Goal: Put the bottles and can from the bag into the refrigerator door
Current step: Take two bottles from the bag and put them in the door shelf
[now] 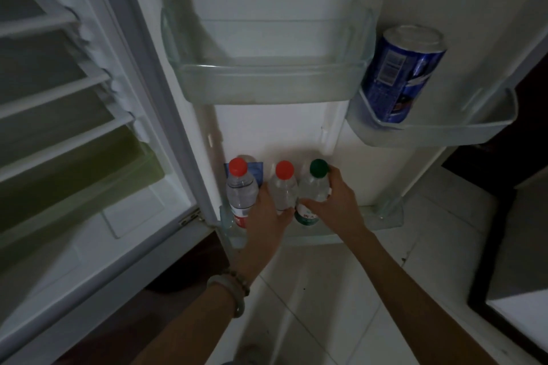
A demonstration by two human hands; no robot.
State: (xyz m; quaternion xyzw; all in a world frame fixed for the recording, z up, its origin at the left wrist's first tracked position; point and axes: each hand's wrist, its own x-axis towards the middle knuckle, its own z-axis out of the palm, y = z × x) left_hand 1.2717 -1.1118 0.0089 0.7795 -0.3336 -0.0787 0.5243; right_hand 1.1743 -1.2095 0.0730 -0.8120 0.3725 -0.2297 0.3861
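Three clear bottles stand upright in the bottom door shelf (385,221) of the open refrigerator. The left bottle (240,192) and the middle bottle (284,187) have red caps; the right bottle (315,187) has a green cap. My left hand (268,216) is wrapped around the lower part of the middle bottle. My right hand (335,201) grips the green-capped bottle. A blue can (398,74) stands in a small door shelf (474,130) at the upper right. The bag is not in view.
A wide transparent door shelf (267,80) hangs above the bottles with nothing visible in it. To the left is the refrigerator interior with wire shelves (59,92) and a drawer (89,175). Pale floor tiles (326,305) lie below.
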